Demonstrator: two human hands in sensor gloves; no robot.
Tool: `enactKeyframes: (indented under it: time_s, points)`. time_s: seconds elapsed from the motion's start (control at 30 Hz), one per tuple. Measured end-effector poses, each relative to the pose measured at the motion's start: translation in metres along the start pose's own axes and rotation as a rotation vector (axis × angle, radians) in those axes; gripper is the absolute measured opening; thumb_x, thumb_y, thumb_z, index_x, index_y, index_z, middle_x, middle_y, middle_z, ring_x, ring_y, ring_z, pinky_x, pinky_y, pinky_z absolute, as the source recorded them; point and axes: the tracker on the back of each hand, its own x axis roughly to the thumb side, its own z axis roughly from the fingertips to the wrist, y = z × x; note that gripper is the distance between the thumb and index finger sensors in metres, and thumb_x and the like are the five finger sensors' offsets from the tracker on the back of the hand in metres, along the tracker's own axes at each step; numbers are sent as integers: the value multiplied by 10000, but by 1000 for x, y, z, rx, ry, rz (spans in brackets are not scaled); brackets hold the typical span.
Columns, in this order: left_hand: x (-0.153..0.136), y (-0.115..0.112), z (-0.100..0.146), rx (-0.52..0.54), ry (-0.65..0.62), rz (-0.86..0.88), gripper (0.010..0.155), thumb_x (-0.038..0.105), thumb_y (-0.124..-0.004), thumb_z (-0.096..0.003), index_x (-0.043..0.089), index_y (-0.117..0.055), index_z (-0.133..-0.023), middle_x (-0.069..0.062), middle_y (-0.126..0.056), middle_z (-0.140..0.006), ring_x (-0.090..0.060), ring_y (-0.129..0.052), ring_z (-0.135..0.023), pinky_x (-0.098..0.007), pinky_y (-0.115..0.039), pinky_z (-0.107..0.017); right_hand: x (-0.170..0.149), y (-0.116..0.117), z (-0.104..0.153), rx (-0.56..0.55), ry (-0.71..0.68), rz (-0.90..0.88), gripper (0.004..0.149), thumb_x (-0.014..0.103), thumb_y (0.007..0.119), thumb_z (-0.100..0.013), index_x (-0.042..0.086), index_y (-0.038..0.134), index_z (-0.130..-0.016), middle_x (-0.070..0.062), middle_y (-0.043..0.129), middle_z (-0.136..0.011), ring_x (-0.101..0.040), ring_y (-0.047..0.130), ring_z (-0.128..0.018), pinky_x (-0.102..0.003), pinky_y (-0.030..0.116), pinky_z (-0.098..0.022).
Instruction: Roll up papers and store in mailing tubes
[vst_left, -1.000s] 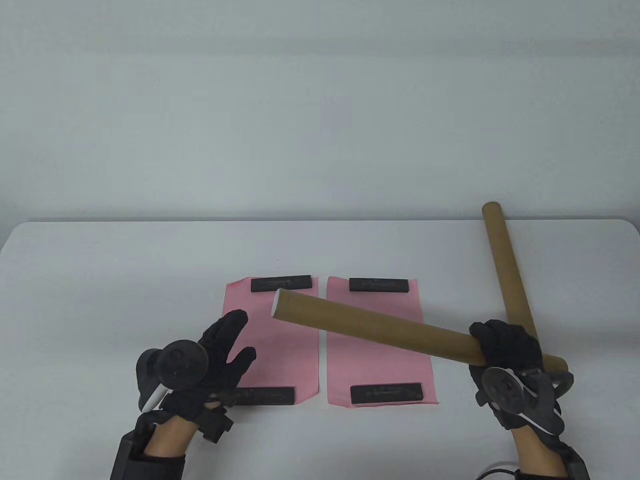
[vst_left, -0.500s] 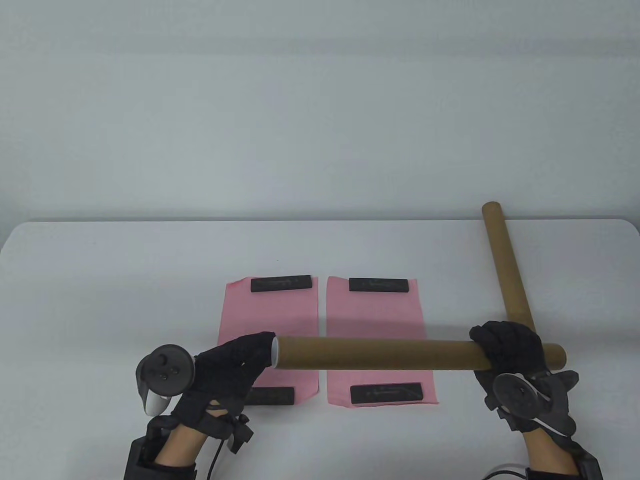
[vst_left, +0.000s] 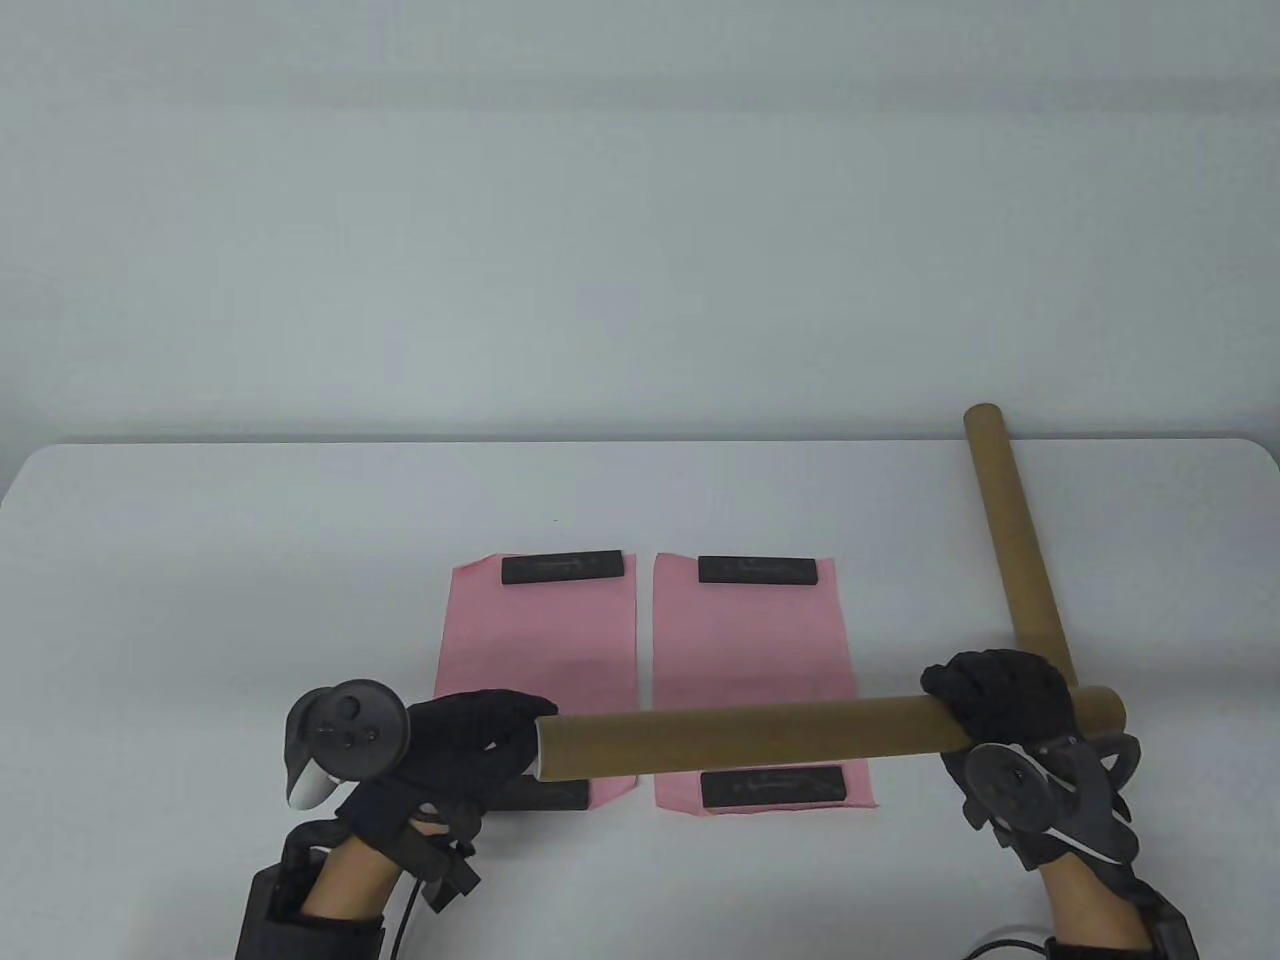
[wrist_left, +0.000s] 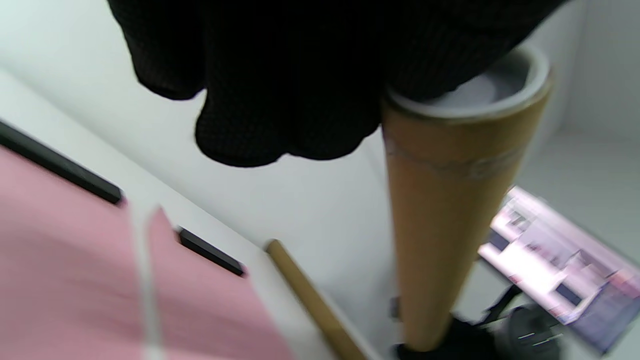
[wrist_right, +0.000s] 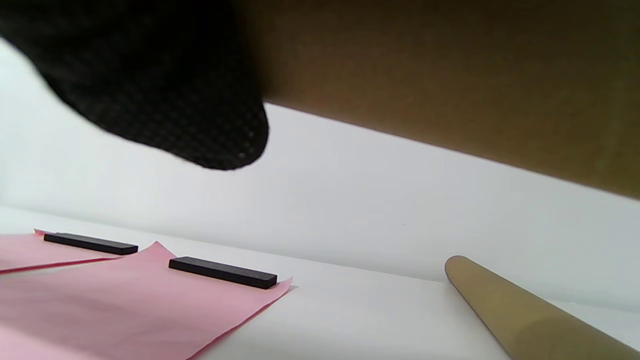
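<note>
My right hand (vst_left: 985, 690) grips a long brown mailing tube (vst_left: 800, 730) near its right end and holds it level over the near ends of two pink papers, left (vst_left: 545, 640) and right (vst_left: 745, 640). At the tube's left end my left hand (vst_left: 520, 725) has its fingertips (wrist_left: 280, 125) curled on the white end cap (wrist_left: 480, 95). The thumb is hidden. A second brown tube (vst_left: 1015, 540) lies on the table at the right, running away from me, partly behind my right hand.
Black bar weights hold the papers flat: two at the far ends (vst_left: 568, 567) (vst_left: 757, 570), one at the right paper's near end (vst_left: 772, 787), another half hidden under my left hand (vst_left: 555, 795). The white table (vst_left: 250, 560) ends at a pale wall.
The held tube's left end swung toward me, from slanting across the papers to lying level over their near ends. My left hand went from open beside it to fingertips on its cap.
</note>
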Motion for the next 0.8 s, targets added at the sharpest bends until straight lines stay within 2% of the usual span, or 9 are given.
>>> enactKeyframes:
  time_s: [0.07,0.33,0.4,0.47,0.53,0.63,0.67,0.77,0.8]
  points:
    - [0,0,1,9,23,-81,442,503,-767,-435,230,-934,-740,1,-1054,-551,-177,-1090,-461,-441,-848,-590,3,0,-1,8,-2,10,650,343,1037,-377,365,681,-921,52,751,-949,-295,814,-915,-616,678,-741]
    - [-5,6,2,23,75,-208,421,518,-784,-423,254,-964,-698,6,-1047,-510,-170,-1074,-432,-432,-837,-599,10,1,-5,23,-2,35,653,348,1035,-379,361,681,-927,46,751,-950,-302,817,-905,-605,686,-734]
    - [-9,13,5,74,116,-254,400,514,-782,-419,282,-969,-685,7,-1041,-507,-170,-1068,-430,-433,-834,-600,7,0,-5,21,14,56,653,343,1038,-377,352,686,-927,39,757,-945,-304,825,-897,-601,695,-729]
    - [-20,22,10,100,241,-303,402,496,-775,-431,269,-953,-712,-12,-1033,-534,-188,-1060,-453,-452,-816,-607,2,-3,-3,8,32,73,652,336,1042,-372,340,696,-925,26,764,-939,-314,833,-884,-603,703,-714]
    - [-27,28,12,119,349,-467,409,510,-779,-429,272,-954,-712,5,-1039,-523,-171,-1067,-442,-441,-827,-600,2,-8,-3,-12,42,80,653,341,1043,-369,336,700,-925,19,773,-933,-323,844,-868,-606,715,-698]
    - [-42,31,11,55,541,-666,414,537,-777,-418,290,-954,-700,35,-1044,-512,-144,-1075,-434,-421,-838,-597,6,-12,-5,-30,43,75,656,342,1041,-370,326,699,-930,13,771,-934,-325,847,-864,-604,717,-694]
    - [-49,31,11,0,638,-691,414,540,-775,-419,294,-949,-703,39,-1041,-518,-141,-1073,-442,-419,-834,-603,8,-13,-5,-32,39,73,659,340,1043,-371,320,699,-933,12,772,-934,-322,850,-863,-597,723,-695]
    - [-71,29,13,-64,812,-692,417,539,-798,-411,277,-958,-693,25,-1046,-506,-157,-1072,-433,-426,-830,-599,12,-13,-6,-24,23,80,652,345,1039,-375,321,701,-932,11,773,-933,-324,852,-859,-598,723,-692]
    - [-79,28,13,-116,878,-696,417,539,-801,-412,274,-960,-692,22,-1047,-505,-159,-1072,-434,-427,-829,-598,12,-12,-6,-17,21,86,651,353,1036,-373,328,699,-929,10,773,-932,-331,849,-857,-606,719,-686]
